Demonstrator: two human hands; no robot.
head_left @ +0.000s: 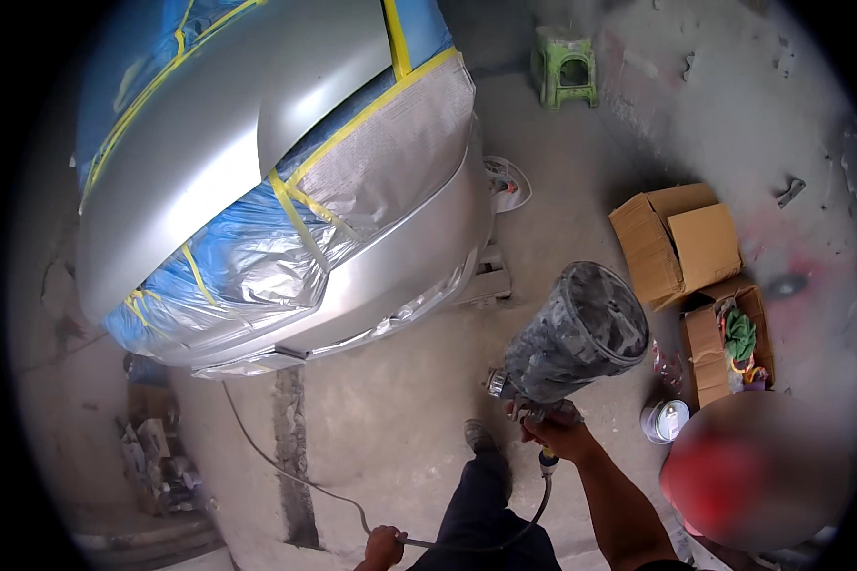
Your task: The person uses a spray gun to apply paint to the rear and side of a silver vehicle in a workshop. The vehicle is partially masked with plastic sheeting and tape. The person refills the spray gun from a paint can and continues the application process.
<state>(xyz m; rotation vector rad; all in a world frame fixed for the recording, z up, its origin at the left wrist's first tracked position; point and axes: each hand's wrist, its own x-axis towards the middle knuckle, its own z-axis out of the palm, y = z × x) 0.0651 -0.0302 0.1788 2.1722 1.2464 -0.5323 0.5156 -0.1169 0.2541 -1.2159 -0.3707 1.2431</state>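
I saw the right hand (557, 436) wrapped around the spray gun (571, 343), the left hand (385, 547) closed about its hose (452, 547), the masked car (209, 171) beyond.

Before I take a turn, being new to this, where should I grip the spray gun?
Hold the spray gun by its handle, probably from the right, as the right hand does: nozzle points left, cup bulks above, hose joins below.

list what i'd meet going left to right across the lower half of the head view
Clutter pile, dark floor strip, left grip on the hose, shoe, right grip on the spray gun, metal can, green cloth.
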